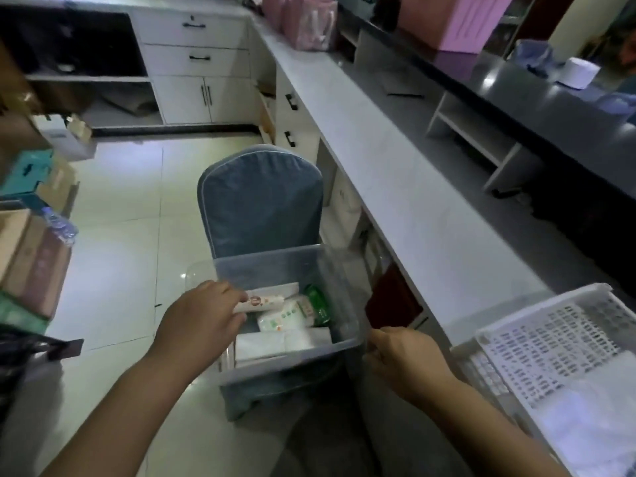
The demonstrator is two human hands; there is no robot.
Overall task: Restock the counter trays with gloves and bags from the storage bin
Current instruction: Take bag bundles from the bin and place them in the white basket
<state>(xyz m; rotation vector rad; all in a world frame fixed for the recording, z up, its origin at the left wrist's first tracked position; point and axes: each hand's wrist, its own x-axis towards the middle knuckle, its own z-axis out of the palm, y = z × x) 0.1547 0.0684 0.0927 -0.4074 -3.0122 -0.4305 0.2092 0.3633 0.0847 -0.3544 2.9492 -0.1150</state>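
Observation:
A clear plastic storage bin (344, 284) stands on the seat of a blue-covered chair (261, 201). Inside lie white packets (285, 340), a printed white pack (285, 316) and a green packet (318, 304). My left hand (199, 318) reaches into the bin and its fingers close on a long white packet with a red mark (265, 300). My right hand (401, 359) grips the bin's near right rim. A white perforated tray (550, 342) sits on the counter at the lower right, with white bags (592, 418) in its near end.
The pale counter (389, 173) runs along the right, with a dark upper ledge (537, 94) behind it holding a white roll (581, 72) and pink boxes (461, 22). Stacked cartons (31, 256) crowd the left. White drawers (196, 60) stand at the back.

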